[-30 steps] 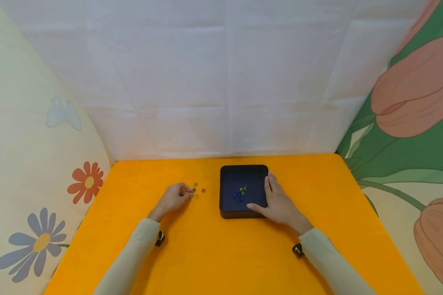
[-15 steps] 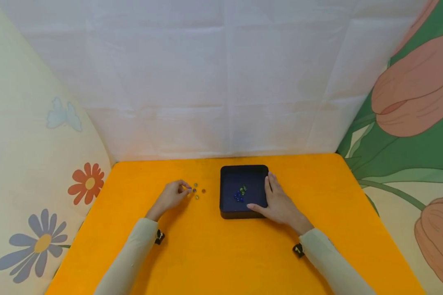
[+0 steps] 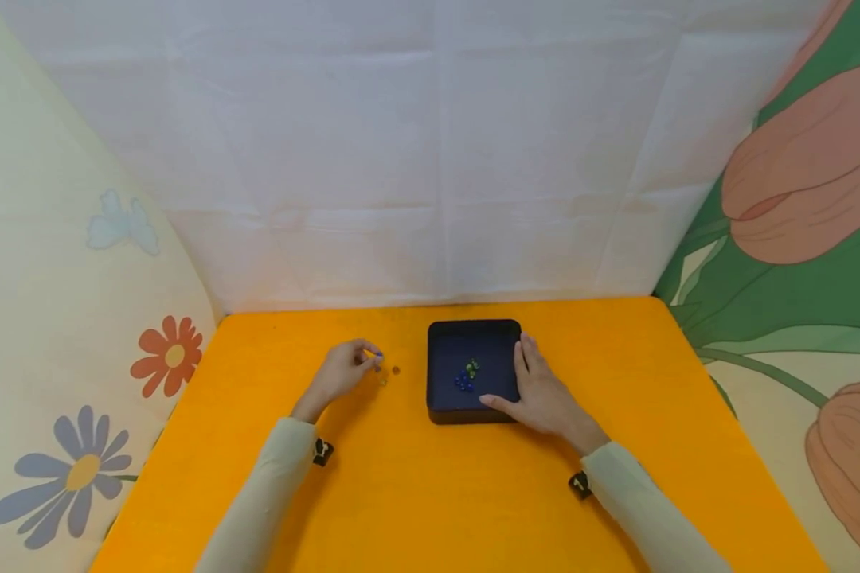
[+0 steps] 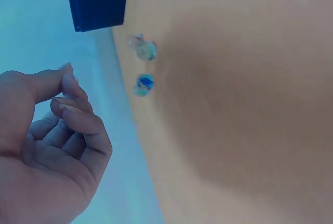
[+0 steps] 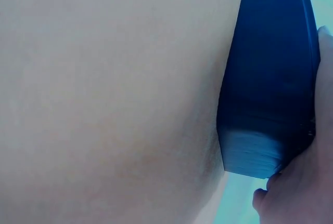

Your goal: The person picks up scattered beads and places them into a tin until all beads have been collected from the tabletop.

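My left hand [image 3: 340, 368] is raised a little over the table, thumb and forefinger pinching a small marble [image 3: 379, 357] that looks blue in the head view. In the left wrist view its fingertips mostly hide the marble. Below lie several loose glass marbles, among them a blue-patterned marble [image 4: 145, 82], a pale marble [image 4: 146, 51] and a brownish marble [image 3: 396, 370]. A square dark tray [image 3: 437, 415] stands to their right, with blue marbles [image 3: 463, 382] and green marbles [image 3: 472, 368] inside. My right hand [image 3: 545, 396] holds the tray's right wall, thumb over the rim and fingers along the outside.
An orange cloth covers the table [image 3: 430, 493]. A white sheet [image 3: 430, 159] hangs behind it, and flower-printed cloths stand at the left and right. The tray's raised walls lie between the loose marbles and the right hand.
My left hand has moved slightly right and away from me with the pinched marble, now over the loose marbles. The right hand and tray have stayed in place.
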Demonstrator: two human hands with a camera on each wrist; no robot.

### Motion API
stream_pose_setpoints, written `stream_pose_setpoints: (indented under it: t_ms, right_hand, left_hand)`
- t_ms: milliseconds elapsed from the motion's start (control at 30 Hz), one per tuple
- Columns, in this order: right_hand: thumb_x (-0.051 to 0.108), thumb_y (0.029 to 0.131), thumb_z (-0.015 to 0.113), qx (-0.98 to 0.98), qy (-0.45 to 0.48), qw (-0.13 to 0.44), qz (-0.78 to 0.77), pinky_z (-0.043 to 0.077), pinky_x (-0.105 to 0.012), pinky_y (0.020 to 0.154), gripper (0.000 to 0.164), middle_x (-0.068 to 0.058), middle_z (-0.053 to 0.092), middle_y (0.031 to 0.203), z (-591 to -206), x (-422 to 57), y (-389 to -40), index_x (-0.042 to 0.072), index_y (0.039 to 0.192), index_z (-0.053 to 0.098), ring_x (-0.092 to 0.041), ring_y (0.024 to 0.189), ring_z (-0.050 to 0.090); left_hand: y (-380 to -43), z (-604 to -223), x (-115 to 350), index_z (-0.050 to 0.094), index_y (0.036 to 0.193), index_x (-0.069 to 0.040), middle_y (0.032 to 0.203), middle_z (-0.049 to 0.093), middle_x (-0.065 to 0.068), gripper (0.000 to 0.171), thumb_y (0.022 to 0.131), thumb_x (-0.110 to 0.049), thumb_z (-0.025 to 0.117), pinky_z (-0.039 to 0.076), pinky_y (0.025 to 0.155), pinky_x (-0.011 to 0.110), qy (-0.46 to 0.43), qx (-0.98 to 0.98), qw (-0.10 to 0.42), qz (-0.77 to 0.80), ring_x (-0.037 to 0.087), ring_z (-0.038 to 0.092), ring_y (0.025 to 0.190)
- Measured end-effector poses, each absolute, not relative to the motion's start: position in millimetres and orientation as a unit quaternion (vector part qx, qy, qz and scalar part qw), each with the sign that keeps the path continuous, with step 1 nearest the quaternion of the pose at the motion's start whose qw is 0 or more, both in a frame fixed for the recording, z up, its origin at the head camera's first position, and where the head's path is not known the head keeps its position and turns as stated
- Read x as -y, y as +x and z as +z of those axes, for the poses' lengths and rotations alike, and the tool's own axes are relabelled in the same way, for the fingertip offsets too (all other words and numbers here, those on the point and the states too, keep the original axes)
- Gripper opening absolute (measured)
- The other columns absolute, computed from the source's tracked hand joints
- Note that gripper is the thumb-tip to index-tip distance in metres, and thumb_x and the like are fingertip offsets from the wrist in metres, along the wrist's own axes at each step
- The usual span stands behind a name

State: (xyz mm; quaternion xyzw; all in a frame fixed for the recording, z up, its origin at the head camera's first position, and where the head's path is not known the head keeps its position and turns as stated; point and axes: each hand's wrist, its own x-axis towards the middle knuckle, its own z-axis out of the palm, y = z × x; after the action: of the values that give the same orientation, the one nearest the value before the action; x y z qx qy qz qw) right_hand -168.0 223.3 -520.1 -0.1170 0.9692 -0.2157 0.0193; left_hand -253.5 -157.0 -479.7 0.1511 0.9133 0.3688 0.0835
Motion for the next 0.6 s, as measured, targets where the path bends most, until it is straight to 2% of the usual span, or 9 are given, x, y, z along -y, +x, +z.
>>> stream_pose_setpoints:
  t_ms: [67, 367, 467, 600]
  right_hand:
    - [0.088, 0.089, 0.048, -0.969, -0.118, 0.022, -0.216, 0.023, -0.058, 0.13, 0.126, -0.016, -0.014, 0.177, -520.0, -222.8, -168.4, 0.001, 0.168, 0.003, -0.037, 0.166, -0.002]
    - [0.085, 0.091, 0.052, -0.969, -0.121, 0.016, -0.215, 0.023, -0.059, 0.13, 0.124, -0.02, -0.011, 0.177, -518.3, -221.9, -167.7, -0.001, 0.167, 0.004, -0.039, 0.166, -0.001]
    - [0.085, 0.09, 0.052, -0.969, -0.12, 0.016, -0.217, 0.024, -0.059, 0.129, 0.125, -0.02, -0.01, 0.177, -518.4, -222.2, -167.1, -0.001, 0.167, 0.004, -0.039, 0.166, -0.001]
    - [0.086, 0.091, 0.051, -0.969, -0.122, 0.011, -0.216, 0.024, -0.059, 0.129, 0.124, -0.021, -0.009, 0.177, -518.8, -222.9, -167.0, -0.002, 0.167, 0.005, -0.039, 0.166, 0.0]
  left_hand:
    - [-254.8, -478.6, 153.6, 0.069, 0.123, -0.007, 0.095, 0.076, 0.016, 0.028, 0.107, -0.028, 0.063, 0.042, 0.056, 0.029, 0.152, -0.911, 0.085, 0.373, 0.029, 0.065, 0.071]
    - [-259.7, -472.3, 136.8, 0.069, 0.124, -0.008, 0.097, 0.074, 0.02, 0.028, 0.108, -0.029, 0.062, 0.048, 0.057, 0.031, 0.157, -0.911, 0.068, 0.376, 0.038, 0.068, 0.076]
    - [-260.9, -467.5, 129.6, 0.07, 0.124, -0.009, 0.097, 0.074, 0.022, 0.028, 0.108, -0.03, 0.062, 0.048, 0.056, 0.031, 0.16, -0.911, 0.066, 0.374, 0.034, 0.065, 0.069]
    - [-265.6, -459.3, 118.6, 0.069, 0.126, -0.011, 0.1, 0.073, 0.023, 0.03, 0.108, -0.033, 0.061, 0.048, 0.054, 0.031, 0.168, -0.911, 0.064, 0.371, 0.021, 0.056, 0.057]
